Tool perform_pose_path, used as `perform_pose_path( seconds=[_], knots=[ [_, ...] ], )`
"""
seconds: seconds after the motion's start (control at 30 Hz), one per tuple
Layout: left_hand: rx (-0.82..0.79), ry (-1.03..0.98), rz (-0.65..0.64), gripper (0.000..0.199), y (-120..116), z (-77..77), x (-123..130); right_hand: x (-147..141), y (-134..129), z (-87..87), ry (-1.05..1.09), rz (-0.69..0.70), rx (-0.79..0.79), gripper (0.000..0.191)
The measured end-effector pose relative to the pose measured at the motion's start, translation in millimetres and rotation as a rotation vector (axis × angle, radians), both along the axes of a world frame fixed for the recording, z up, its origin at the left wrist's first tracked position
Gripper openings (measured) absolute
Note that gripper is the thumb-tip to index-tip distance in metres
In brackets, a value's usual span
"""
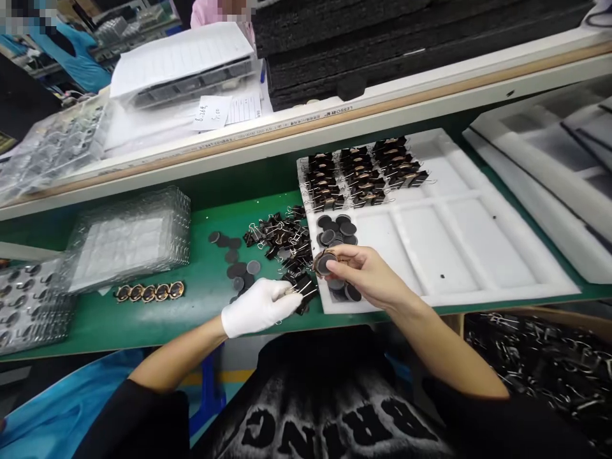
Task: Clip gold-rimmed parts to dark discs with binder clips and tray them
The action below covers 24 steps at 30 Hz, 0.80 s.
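Note:
My left hand (pixel 261 308), in a white glove, is closed on the wire handles of a black binder clip (pixel 305 292) beside the clip pile. My bare right hand (pixel 375 275) pinches a round part (pixel 324 262) with a gold-coloured rim and a dark disc on its face, just above the white tray's left edge. Behind my left hand lies a heap of black binder clips (pixel 282 236) on the green bench. Loose dark discs (pixel 243 274) are scattered left of it. More dark discs (pixel 338 226) sit in the tray's near left compartment, partly hidden by my right hand.
The white foam tray (pixel 461 288) holds rows of clipped parts (pixel 366 172) at its far left. On the left are gold-rimmed parts (pixel 150 292) in a row and stacked clear plastic trays (pixel 129 245). A box of clips (pixel 540 370) stands lower right. A shelf edge (pixel 268 141) crosses behind.

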<state>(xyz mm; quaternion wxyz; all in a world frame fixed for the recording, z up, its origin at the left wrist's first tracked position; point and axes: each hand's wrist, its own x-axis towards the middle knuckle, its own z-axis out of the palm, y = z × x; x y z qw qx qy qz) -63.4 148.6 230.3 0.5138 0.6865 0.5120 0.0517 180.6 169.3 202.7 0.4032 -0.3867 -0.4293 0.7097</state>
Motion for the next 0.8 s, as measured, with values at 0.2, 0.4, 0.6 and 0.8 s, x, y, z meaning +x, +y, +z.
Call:
perform_pose_path(
  seconds=[0.2, 0.4, 0.6, 0.8],
  knots=[
    [-0.045, -0.114, 0.155, 0.042, -8.4, 0.4, 12.1, -16.7, -8.8, -9.4, 0.114, -0.160, -0.015, 0.026],
    [-0.056, -0.137, 0.233, 0.047, -12.9, 1.0, 12.9, -20.3, -11.1, -15.6, 0.077, -0.171, -0.008, 0.024],
    [-0.155, -0.222, 0.253, 0.050, -13.9, -4.8, 11.6, -27.0, -15.5, -18.6, 0.052, -0.176, -0.012, 0.022],
    [-0.095, -0.101, -0.128, 0.050, 11.4, -2.3, -5.1, -27.7, -15.5, -22.4, 0.158, -0.220, -0.152, 0.023]
  ],
)
